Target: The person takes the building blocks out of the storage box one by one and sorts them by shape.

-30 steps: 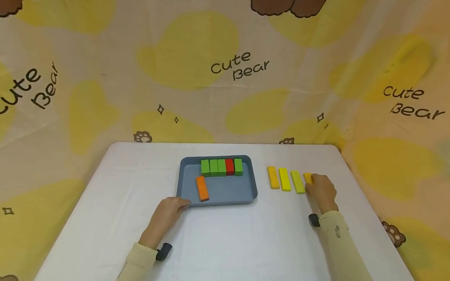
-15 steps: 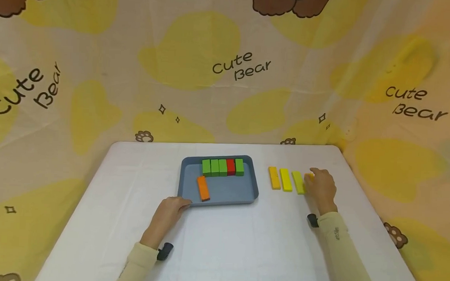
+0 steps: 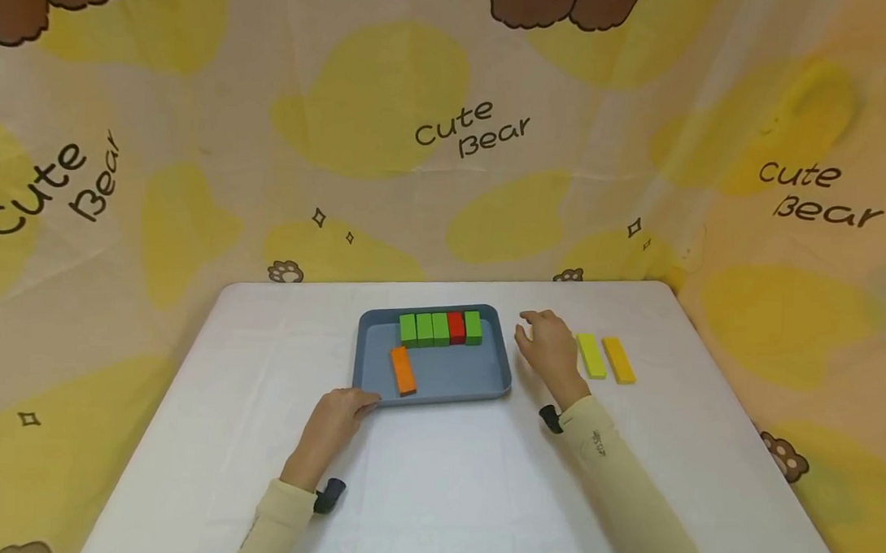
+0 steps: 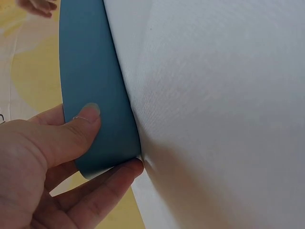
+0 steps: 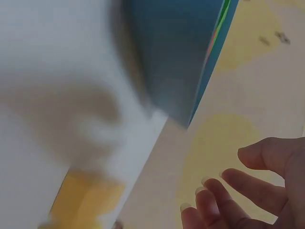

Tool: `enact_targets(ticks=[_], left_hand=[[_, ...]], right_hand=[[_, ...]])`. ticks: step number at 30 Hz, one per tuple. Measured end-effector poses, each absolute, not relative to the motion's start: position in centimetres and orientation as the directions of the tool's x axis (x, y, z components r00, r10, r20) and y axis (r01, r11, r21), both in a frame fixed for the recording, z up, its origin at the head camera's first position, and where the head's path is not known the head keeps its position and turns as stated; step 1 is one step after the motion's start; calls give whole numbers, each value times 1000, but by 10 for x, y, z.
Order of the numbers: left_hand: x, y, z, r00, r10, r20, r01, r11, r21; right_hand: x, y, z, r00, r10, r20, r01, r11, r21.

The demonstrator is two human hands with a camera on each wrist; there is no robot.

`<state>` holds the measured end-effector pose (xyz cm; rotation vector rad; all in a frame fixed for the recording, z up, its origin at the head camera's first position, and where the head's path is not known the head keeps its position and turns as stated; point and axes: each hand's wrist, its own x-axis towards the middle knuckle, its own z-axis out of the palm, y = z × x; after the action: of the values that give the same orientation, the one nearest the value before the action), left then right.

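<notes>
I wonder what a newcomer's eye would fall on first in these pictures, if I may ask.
Most likely the red rectangular block, which stands out in a row of green rectangular blocks along the far side of the shallow blue-grey rectangular tray. Next might come the orange oblong block lying apart in the tray's left half, then the yellow-patched cream fabric backdrop lettered "Cute Bear" behind the white table.

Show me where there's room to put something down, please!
The tray is bare right of the orange block, in front of the green blocks and red block. The white table is bare left of the tray and between the sleeves. It's crowded along the tray's far side and around the right grip and yellow bars.
</notes>
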<state>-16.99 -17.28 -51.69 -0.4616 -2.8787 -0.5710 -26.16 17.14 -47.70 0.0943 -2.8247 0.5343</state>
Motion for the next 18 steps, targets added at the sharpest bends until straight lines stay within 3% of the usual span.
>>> enact_targets(ticks=[10, 18], left_hand=[[-172, -173, -517, -942, 259, 212, 321, 878, 356], [-171, -174, -519, -939, 269, 215, 330, 879, 344]], right_hand=[[-253, 81, -477, -922, -233, 310, -321, 908, -271], [-245, 36, -490, -929, -326, 172, -363, 891, -273]])
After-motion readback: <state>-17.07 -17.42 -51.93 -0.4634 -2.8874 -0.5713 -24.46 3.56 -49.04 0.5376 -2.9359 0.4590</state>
